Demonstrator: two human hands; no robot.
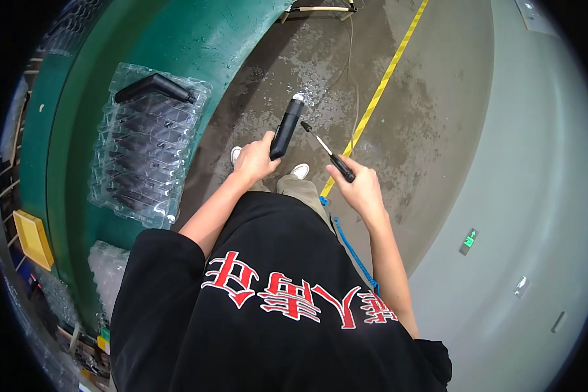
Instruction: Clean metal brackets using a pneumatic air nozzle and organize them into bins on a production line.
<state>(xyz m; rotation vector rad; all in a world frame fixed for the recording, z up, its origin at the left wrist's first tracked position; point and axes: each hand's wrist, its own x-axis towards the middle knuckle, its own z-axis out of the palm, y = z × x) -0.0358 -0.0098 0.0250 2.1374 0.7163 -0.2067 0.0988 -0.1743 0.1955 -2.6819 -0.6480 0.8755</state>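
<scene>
My left hand (255,159) is closed round the lower end of a black tube-shaped handle (286,127), which points up and away over the floor. Its far end looks bright and shiny. In my right hand (360,185) is a screwdriver-like tool (343,168) with a black grip, a pale shaft and a dark, thicker tip. That tip lies close to the side of the black handle in the picture, with a gap between them. To the left, a similar bent black handle (153,86) rests across the top of a clear plastic blister tray (144,153).
The tray lies on a green worktable (196,39) at my left. A yellow bin (34,239) hangs at its far left edge, and more clear plastic (106,268) lies nearer. Yellow striped tape (389,68) runs along the worn floor beside a grey-green wall (529,163).
</scene>
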